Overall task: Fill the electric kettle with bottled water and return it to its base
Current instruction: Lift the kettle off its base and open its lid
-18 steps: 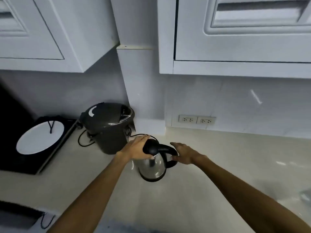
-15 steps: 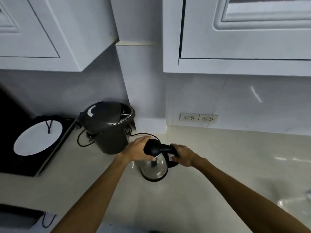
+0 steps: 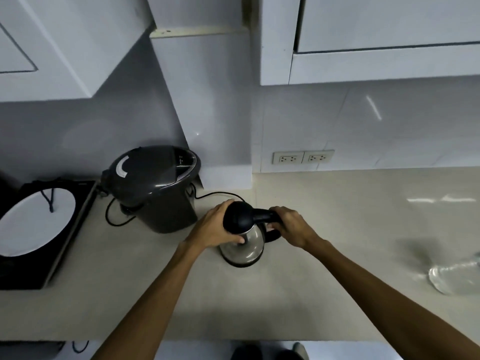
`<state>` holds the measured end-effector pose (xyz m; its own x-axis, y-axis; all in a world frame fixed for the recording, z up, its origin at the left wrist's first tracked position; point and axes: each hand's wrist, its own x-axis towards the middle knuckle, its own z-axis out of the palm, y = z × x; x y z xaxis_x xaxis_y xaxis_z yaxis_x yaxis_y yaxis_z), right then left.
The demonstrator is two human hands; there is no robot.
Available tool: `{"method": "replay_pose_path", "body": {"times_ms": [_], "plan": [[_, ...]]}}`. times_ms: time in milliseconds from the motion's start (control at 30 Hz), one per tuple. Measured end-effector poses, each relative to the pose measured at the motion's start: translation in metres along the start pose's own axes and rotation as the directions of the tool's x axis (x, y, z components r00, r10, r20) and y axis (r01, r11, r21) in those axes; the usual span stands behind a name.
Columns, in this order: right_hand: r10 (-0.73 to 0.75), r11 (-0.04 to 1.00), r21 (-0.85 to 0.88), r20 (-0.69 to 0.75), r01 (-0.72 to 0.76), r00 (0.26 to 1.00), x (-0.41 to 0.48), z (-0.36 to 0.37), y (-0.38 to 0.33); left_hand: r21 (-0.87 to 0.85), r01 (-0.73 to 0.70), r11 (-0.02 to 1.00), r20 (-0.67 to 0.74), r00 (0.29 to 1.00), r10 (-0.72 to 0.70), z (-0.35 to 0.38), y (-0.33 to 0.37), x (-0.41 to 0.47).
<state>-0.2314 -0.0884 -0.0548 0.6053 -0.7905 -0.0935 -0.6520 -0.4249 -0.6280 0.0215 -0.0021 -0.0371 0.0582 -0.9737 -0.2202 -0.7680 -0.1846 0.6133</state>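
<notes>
Both hands [image 3: 291,226] on kettle [image 3: 242,241]

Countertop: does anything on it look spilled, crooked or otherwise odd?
Nothing looks spilled or broken. The kettle stands upright between both hands. A white plate rests on the black cooktop, an unusual spot. The clear object at the right edge is too blurred to identify.

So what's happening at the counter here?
A person is taking hold of a steel kettle on the counter. The left hand wraps the body just under the black lid, which is shut, and the right hand grips the handle. The kettle sits upright beside a dark pot-shaped appliance. No water has gone in yet, and no bottle can clearly be made out.
</notes>
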Motion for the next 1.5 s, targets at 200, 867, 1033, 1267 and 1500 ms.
{"method": "replay_pose_path", "body": {"times_ms": [200, 867, 1033, 1267, 1500], "plan": [[0.019, 1.0, 0.011, -0.105, -0.018, 0.994, -0.03, -0.024, 0.016, 0.003, -0.13, 0.991, 0.003, 0.991, 0.13, 0.007, 0.027, 0.011], [0.416, 0.905, 0.205, -0.238, -0.373, 0.878, -0.172, -0.133, 0.197, -0.111, -0.267, 0.957, 0.131, 0.951, 0.28, 0.19, 0.222, 0.077], [0.432, 0.894, 0.238, -0.229, -0.38, 0.873, -0.177, -0.143, 0.225, -0.106, -0.268, 0.958, 0.103, 0.955, 0.278, 0.21, 0.239, 0.088], [0.394, 0.909, 0.231, -0.203, -0.348, 0.896, -0.173, -0.144, 0.239, -0.113, -0.228, 0.967, 0.068, 0.969, 0.236, 0.224, 0.241, 0.089], [0.412, 0.883, 0.314, -0.158, -0.35, 0.898, -0.171, -0.154, 0.228, -0.168, -0.241, 0.956, 0.036, 0.968, 0.25, 0.228, 0.229, 0.087]]}}
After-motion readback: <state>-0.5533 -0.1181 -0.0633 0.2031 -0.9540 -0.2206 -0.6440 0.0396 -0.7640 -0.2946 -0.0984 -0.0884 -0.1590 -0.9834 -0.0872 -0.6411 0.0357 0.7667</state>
